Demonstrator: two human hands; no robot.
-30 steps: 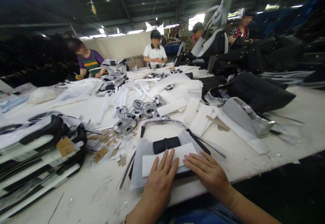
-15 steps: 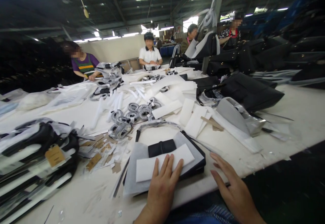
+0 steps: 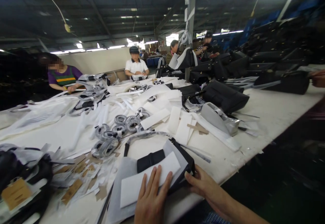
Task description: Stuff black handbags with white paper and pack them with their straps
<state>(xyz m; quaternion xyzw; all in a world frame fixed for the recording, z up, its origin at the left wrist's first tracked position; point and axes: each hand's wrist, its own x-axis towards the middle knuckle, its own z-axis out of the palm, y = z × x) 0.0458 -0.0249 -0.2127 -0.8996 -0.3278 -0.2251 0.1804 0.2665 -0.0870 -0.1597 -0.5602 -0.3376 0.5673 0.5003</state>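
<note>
A black handbag lies on the table in front of me, its wrapped handle looped toward the far side. Thin translucent wrapping paper covers its upper face, leaving a black strap piece exposed. Over the paper rests a white foam sheet. Flat on that sheet, with fingers spread, is my left hand. My right hand pinches the right edge of the handbag between thumb and fingers; part of those fingers is hidden behind the edge.
Coiled, wrapped straps and loose white foam pieces lie beyond the bag. Brown tags are scattered left, beside stacked black bags. Another black bag sits farther right. Several people work around the table.
My right hand has moved left from beside the handbag and taken hold of its right edge. My left hand stays on the foam sheet. The camera view has turned right.
</note>
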